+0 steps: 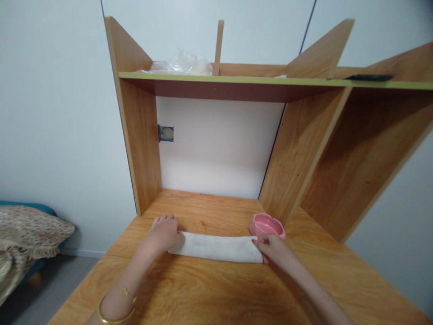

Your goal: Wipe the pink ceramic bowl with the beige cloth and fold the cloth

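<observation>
A white cloth (216, 248), folded into a long narrow strip, lies across the wooden desk (209, 293). Its left end is under the curled fingers of my left hand (165, 232), the thumb side pressed to the cloth. At the opposite end, my right hand (272, 249) pinches the cloth's right edge between thumb and fingers. Just behind my right hand stands a pink faceted bowl (267, 224) with notches in its rim, like an ashtray; my hand partly covers its front in this view. Gold bracelets (117, 311) circle my left forearm.
Wooden side panels (142, 144) and a shelf (219, 81) rise from the desk's back. On the shelf lie a clear plastic bag (184, 64) and a dark flat object (370, 77). An open socket box (166, 133) shows in the wall. Patterned fabric (30, 230) lies at the far left.
</observation>
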Motion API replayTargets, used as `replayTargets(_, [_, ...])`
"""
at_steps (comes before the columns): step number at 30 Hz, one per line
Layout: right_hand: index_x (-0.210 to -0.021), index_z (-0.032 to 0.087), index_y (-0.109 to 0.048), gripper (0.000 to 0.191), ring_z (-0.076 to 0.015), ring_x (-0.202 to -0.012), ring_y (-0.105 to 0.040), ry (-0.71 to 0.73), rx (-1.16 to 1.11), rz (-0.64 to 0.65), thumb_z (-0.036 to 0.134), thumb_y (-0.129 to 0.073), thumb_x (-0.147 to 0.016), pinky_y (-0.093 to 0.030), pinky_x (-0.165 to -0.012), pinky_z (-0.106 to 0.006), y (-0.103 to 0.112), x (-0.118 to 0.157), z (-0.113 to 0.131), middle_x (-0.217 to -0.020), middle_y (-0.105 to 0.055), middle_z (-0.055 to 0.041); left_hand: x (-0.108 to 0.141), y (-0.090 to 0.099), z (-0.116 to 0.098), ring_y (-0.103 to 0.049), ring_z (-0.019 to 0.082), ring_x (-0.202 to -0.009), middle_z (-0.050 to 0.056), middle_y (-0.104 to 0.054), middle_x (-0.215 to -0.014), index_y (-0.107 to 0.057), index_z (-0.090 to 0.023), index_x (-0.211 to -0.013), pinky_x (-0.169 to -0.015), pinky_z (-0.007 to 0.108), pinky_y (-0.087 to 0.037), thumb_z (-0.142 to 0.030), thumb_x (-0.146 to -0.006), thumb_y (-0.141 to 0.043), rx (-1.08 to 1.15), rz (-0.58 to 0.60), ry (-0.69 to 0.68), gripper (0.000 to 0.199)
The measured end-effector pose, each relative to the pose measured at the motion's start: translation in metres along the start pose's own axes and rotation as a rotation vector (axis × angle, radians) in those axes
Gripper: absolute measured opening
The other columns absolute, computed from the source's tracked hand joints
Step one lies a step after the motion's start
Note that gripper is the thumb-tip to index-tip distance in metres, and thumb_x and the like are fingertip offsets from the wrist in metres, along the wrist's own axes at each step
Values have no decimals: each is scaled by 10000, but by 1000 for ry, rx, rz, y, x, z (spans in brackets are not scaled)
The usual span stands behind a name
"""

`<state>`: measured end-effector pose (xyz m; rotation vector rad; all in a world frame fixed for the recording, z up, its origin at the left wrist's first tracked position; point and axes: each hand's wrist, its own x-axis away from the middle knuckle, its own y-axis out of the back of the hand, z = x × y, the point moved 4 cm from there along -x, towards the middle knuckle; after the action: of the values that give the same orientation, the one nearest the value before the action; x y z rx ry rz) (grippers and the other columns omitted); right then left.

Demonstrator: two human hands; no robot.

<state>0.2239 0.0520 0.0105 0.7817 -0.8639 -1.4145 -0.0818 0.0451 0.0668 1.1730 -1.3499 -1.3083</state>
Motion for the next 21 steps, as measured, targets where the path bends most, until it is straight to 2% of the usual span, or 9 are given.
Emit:
replayTargets(3, [-705, 162, -622, 286, -229, -718, -619, -74, 356, -160, 341, -423, -807, -392, -583, -286, 6, 2, 16, -770, -671, -126, -10, -9, -2, -498, 291, -968, 153, -585, -1001, -624, -117, -874, -819, 387, -330, -235, -731, -408, -28, -88, 37, 285])
replayTargets(7, [-834, 128, -654, 290, -267, -748, -639, -26, 605, -183, 220, -379, -836, -410, -654, -350, -1, 6, 35, -820, -671, -173, -14, -25, -4, -473, 286, -988, 157, -562, -1023, -599, -108, -922, -814, 376, -321, -221, -746, -385, -56, -149, 68, 299])
replayTargets(13, [-955, 130, -631, 329, -269, -737, -646, 5, 643, -178, 211, -327, -857, -423, -645, -362, -10, 5, 34, -815, -674, -172, -10, -30, -13, -459, 289, -1003, 158, -536, -1054, -550, -104, -1036, -823, 383, -321, -186, -741, -388, -56, -192, 67, 346])
replayTargets(16, [-958, 147, -622, 348, -277, -775, -641, -54, 596, -163, 275, -311, -866, -429, -640, -364, 0, 6, 29, -858, -670, -161, -5, -23, -29, -478, 257, -1019, 131, -560, -1061, -525, -135, -1107, -853, 362, -328, -174, -751, -383, 45, -195, -48, 386])
replayTargets(19, [-870, 143, -640, 410, -293, -807, -630, -123, 546, -139, 351, -286, -869, -423, -631, -358, 13, 11, 21, -873, -663, -166, 4, -21, -48, -575, 231, -881, 94, -640, -938, -541, -191, -1123, -774, 334, -395, -203, -775, -362, 149, -83, -148, 392])
replayTargets(21, [-820, 139, -649, 413, -293, -815, -626, -131, 509, -115, 373, -310, -855, -410, -618, -339, 16, 13, 16, -879, -659, -170, 11, -21, -60, -603, 240, -816, 87, -662, -881, -588, -217, -1064, -725, 342, -421, -242, -782, -365, 150, -34, -193, 360])
